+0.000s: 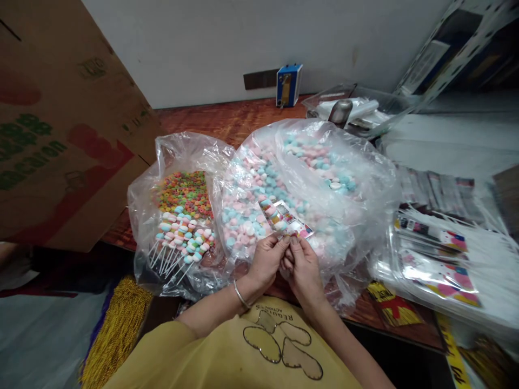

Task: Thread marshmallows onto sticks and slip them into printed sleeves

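Observation:
My left hand and my right hand meet in front of my body, thumbs and fingers pinched at the near end of a small printed plastic bag. Colourful marshmallow pieces on a skewer appear inside the bag; the fingers hide its near end. Beneath it, a big clear sack holds many pink, blue and white marshmallows. To the left lie several marshmallow skewers on white sticks, beside colourful ring-shaped pieces in another clear plastic sack.
A large cardboard box stands at the left. Printed bags and white sticks lie at the right. Behind are a clear plastic tray and a small blue box against the wall. Gold fringe hangs at lower left.

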Demonstrator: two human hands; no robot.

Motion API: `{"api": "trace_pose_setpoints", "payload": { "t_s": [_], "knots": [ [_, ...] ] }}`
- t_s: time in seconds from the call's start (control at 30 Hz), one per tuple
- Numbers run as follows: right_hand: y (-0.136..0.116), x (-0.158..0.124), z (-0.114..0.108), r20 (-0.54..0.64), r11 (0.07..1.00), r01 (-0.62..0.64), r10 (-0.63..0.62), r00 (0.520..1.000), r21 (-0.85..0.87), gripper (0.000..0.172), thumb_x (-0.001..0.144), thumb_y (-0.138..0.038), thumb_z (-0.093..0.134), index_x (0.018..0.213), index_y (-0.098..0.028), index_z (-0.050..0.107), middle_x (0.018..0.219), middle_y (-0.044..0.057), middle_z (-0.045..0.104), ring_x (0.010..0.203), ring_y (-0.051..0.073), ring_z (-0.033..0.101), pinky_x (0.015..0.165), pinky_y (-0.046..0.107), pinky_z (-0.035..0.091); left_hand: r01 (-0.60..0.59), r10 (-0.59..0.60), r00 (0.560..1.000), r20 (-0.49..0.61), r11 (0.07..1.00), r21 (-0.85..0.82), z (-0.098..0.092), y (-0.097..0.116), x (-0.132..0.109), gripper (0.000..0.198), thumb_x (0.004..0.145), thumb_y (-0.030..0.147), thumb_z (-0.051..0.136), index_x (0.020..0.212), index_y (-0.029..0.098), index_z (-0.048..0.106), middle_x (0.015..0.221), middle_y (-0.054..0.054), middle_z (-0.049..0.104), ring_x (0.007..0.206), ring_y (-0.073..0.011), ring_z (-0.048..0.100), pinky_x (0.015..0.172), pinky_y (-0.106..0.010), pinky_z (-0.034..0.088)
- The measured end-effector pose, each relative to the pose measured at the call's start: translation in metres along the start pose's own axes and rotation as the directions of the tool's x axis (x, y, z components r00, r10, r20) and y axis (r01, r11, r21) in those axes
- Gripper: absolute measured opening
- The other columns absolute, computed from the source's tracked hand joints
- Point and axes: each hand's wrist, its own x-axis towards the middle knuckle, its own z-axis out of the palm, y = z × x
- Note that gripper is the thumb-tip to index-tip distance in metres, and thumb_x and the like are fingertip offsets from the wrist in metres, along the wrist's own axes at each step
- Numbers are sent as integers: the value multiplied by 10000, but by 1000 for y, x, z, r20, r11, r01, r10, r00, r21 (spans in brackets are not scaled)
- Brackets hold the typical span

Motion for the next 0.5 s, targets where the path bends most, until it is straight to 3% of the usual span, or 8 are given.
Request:
{"api": "trace_pose_setpoints", "payload": {
  "t_s": [0.17, 0.23, 0.37, 0.5],
  "knots": [
    [-11, -4, -4, 96, 974, -184, 172, 980, 136, 428, 753, -469, 851, 782, -225, 500, 495, -160, 283, 376, 19, 128, 356, 146, 247, 37, -30, 985, 170, 999, -39, -6, 13, -10, 406, 749, 515, 821, 790, 122, 729, 681, -35, 690, 550, -112, 608, 532, -223, 491],
    [-13, -8, -7, 138, 962, -230, 211, 968, 146, 445, 749, -463, 855, 743, -224, 480, 478, -161, 267, 371, 17, 115, 350, 146, 246, 24, -17, 986, 168, 999, -34, -9, 18, -11, 372, 758, 477, 828, 808, 115, 761, 779, -62, 731, 647, -116, 633, 634, -228, 510],
    [-12, -13, -9, 221, 943, -300, 265, 939, 145, 409, 771, -448, 839, 721, -207, 513, 463, -157, 272, 358, 12, 124, 345, 144, 244, 61, -54, 989, 137, 997, -50, -13, 21, -7, 366, 676, 405, 906, 883, 118, 810, 782, -63, 752, 661, -95, 615, 715, -223, 504],
    [-10, -13, -8, 283, 927, -345, 295, 913, 145, 405, 778, -445, 827, 716, -210, 503, 463, -159, 253, 353, 15, 123, 343, 149, 233, 142, -122, 982, 148, 981, -134, -17, 18, -1, 384, 605, 338, 954, 896, 131, 814, 853, -75, 776, 600, -66, 588, 677, -213, 505]
  ]
}}
